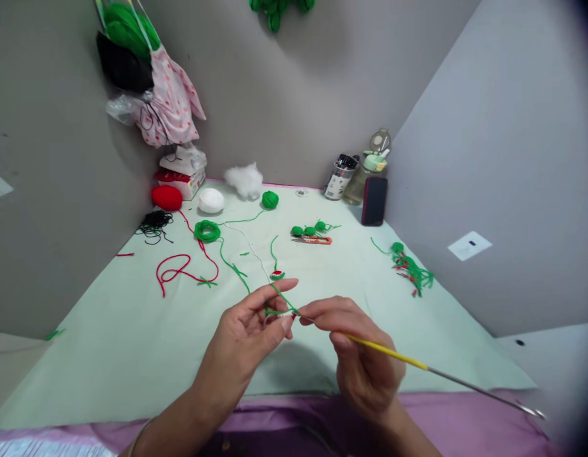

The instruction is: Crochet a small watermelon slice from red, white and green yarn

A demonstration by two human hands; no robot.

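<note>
Between the thumb and fingers of my left hand [248, 327] is a small crochet piece [288, 313] in white, red and green yarn. Green yarn [284, 296] runs over my left index finger to it. My right hand [363, 349] grips a crochet hook [393, 353] with a yellow handle; its near tip meets the work, and its metal far end points to the lower right. My right fingertips are close against the piece, so the exact stitch is hidden. Just beyond my left fingers lies a small finished-looking red, white and green crochet piece [277, 275].
Green yarn balls [269, 200], a green coil [207, 231], white yarn [211, 200] and red yarn [167, 198] lie further back. Orange thread snips [320, 240] rest mid-table. A phone [374, 201], bottle [363, 178] and pen cup [340, 178] stand back right. Green-red pieces [412, 270] lie right.
</note>
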